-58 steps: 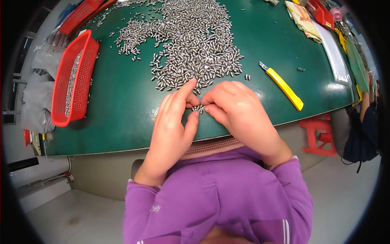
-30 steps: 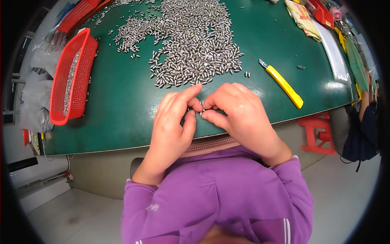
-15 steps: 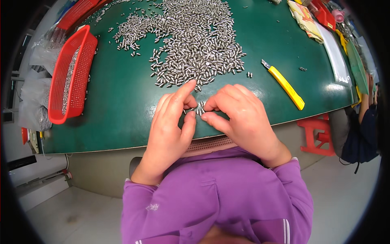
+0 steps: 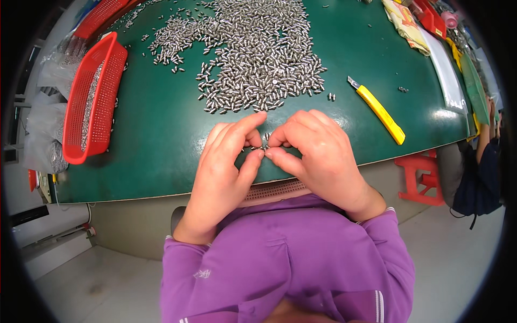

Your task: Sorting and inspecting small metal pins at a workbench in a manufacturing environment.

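Near the front edge of the green table, both my hands meet fingertip to fingertip over a few small silvery metal parts. My left hand has its thumb and bent fingers closed about some of them, its index finger stretched out above. From the other side my right hand pinches at the same little group with thumb and index finger. Fingertips partly cover these parts. Just beyond my hands spreads a large pile of similar short, pointed metal parts.
A red perforated basket holding more parts stands at the left, beside clear plastic bags. On the right lies a yellow utility knife, blade out. A pink perforated basket sits below the table edge; a red stool is at right.
My left index fingertip has shifted slightly right, and the two thumbs have drawn closer together. The small parts between my fingers have moved a little; the big pile looks the same.
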A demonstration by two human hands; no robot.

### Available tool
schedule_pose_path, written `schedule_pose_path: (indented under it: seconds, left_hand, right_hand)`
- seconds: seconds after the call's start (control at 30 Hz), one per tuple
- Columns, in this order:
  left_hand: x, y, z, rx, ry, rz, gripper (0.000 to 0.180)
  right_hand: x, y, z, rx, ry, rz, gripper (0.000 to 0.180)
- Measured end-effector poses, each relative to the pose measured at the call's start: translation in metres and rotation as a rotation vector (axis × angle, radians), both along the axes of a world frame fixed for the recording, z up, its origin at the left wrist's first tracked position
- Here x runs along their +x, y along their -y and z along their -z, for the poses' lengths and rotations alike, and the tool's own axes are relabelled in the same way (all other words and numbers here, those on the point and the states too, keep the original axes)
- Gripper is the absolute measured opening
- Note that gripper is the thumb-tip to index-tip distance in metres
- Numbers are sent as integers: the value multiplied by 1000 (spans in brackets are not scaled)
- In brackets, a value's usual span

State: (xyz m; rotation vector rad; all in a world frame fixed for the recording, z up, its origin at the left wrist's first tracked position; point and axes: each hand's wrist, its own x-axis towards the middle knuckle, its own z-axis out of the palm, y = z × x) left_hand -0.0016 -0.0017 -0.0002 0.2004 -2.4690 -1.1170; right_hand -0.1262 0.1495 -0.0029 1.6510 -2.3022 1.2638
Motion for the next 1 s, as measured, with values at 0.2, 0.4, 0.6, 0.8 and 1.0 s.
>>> schedule_pose_path:
  seconds: [0.2, 0.4, 0.6, 0.8, 1.0]
  left_hand:
    - [0, 1, -2, 38, 40, 23, 55]
    - [0, 1, -1, 24, 34, 40, 54]
    - [1, 1, 1, 24, 26, 43, 49]
    - [1, -2, -1, 92, 25, 20, 47]
    - [1, -1, 0, 61, 34, 15, 47]
  right_hand:
    - [0, -1, -3, -2, -2, -9, 23]
    - [-1, 1, -4, 34, 14, -58, 22]
    - [3, 0, -2, 31, -8, -9, 22]
    - [0, 0, -5, 49, -12, -56, 22]
    - [6, -2, -3, 50, -34, 0, 20]
